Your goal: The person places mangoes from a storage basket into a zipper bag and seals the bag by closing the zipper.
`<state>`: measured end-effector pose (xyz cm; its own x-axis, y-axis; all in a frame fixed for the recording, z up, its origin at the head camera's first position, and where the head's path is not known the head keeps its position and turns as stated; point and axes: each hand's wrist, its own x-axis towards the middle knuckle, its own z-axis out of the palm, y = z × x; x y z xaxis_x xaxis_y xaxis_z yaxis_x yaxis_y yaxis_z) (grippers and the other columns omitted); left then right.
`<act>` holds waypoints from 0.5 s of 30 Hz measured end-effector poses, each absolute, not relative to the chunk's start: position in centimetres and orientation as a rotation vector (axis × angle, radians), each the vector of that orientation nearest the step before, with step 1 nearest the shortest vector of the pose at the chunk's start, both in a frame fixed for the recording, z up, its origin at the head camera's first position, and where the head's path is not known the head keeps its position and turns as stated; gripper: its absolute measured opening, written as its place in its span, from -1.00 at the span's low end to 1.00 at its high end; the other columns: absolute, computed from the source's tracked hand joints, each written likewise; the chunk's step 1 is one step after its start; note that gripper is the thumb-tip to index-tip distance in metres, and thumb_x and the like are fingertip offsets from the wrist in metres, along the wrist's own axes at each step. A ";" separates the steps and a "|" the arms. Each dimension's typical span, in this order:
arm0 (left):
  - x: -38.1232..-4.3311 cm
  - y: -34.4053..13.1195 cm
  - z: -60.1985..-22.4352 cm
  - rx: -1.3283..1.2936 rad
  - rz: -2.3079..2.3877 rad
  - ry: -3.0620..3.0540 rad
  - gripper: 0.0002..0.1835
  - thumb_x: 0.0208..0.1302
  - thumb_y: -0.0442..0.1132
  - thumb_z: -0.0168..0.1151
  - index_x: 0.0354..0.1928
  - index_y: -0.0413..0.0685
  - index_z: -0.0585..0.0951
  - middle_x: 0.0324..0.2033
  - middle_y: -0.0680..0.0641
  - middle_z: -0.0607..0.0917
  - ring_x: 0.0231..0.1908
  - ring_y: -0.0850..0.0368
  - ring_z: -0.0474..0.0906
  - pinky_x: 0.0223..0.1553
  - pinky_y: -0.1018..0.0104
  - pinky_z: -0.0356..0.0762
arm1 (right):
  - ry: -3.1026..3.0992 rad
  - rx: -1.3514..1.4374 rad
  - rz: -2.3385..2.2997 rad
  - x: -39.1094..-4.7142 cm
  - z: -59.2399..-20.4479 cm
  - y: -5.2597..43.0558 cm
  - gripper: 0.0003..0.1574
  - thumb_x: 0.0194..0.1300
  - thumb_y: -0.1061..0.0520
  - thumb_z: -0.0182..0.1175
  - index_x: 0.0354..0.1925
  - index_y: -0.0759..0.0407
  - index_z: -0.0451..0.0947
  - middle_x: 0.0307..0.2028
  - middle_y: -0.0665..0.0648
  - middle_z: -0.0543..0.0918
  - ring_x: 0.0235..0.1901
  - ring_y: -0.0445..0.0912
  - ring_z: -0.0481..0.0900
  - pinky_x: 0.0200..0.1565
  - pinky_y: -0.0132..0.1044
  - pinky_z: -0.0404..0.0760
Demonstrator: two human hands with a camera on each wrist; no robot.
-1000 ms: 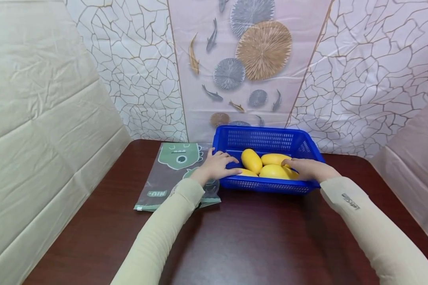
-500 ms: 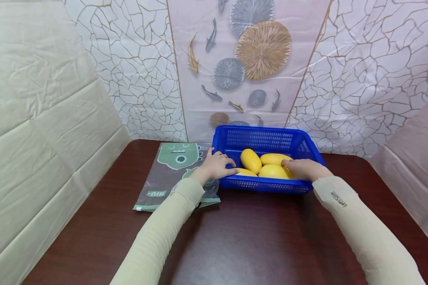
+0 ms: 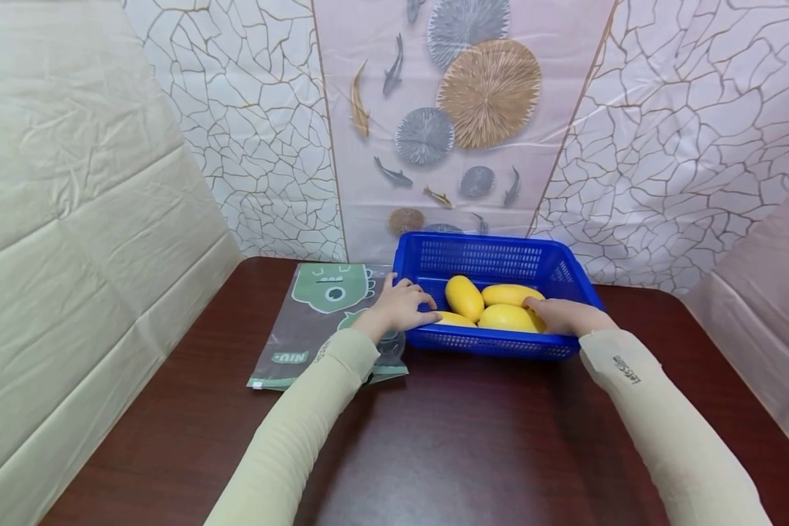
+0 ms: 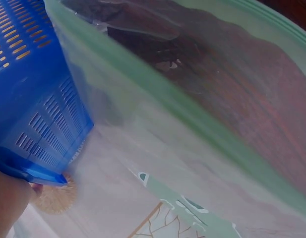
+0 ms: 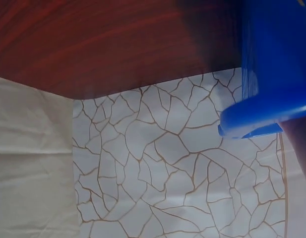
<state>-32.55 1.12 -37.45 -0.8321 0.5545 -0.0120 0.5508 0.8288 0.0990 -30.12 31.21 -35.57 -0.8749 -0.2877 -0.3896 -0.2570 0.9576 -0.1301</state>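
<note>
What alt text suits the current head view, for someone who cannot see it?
A person's right hand is over yellow fruit in a blue basket; the left hand is at the basket's left end. A green-printed bag lies to the left on a dark table.

Your two arms reach forward and slant inward, covered to the wrists by pale sleeves: the left arm (image 3: pixel 305 416) comes from the lower left, the right arm (image 3: pixel 664 424) from the lower right. Your left hand (image 3: pixel 397 307) lies back upward, fingers spread, thumb stretched toward the other hand. Your right hand (image 3: pixel 570 316) points inward, its fingers mostly hidden. The hands are well apart.
</note>
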 end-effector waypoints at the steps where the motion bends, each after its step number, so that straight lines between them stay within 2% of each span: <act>1: -32.6 1.1 -37.5 0.894 0.142 2.965 -0.52 0.28 0.32 -0.10 0.01 0.32 0.62 0.06 0.11 0.60 0.24 0.05 0.29 0.38 -0.18 -0.24 | 2.695 -0.393 -0.111 -30.1 -35.6 31.2 -0.26 0.21 0.23 0.15 0.30 0.35 0.13 0.08 0.38 0.48 -0.03 0.14 0.47 0.20 0.19 0.32; 9: -32.6 1.1 -37.5 0.888 0.152 2.968 -0.53 0.28 0.32 -0.09 0.00 0.32 0.62 0.06 0.10 0.60 0.24 0.05 0.29 0.38 -0.18 -0.24 | 2.699 -0.390 -0.174 -30.4 -35.9 31.3 -0.21 0.16 0.22 0.20 0.30 0.35 0.14 0.11 0.40 0.46 -0.03 0.13 0.45 0.21 0.19 0.30; 15: -32.5 1.3 -37.4 0.876 0.140 2.967 -0.52 0.28 0.32 -0.09 0.01 0.31 0.62 0.06 0.10 0.60 0.23 0.06 0.29 0.39 -0.18 -0.24 | 2.739 -0.462 -0.148 -30.3 -36.0 31.3 -0.29 0.18 0.26 0.17 0.26 0.40 0.18 0.13 0.43 0.45 0.02 0.15 0.47 0.22 0.17 0.31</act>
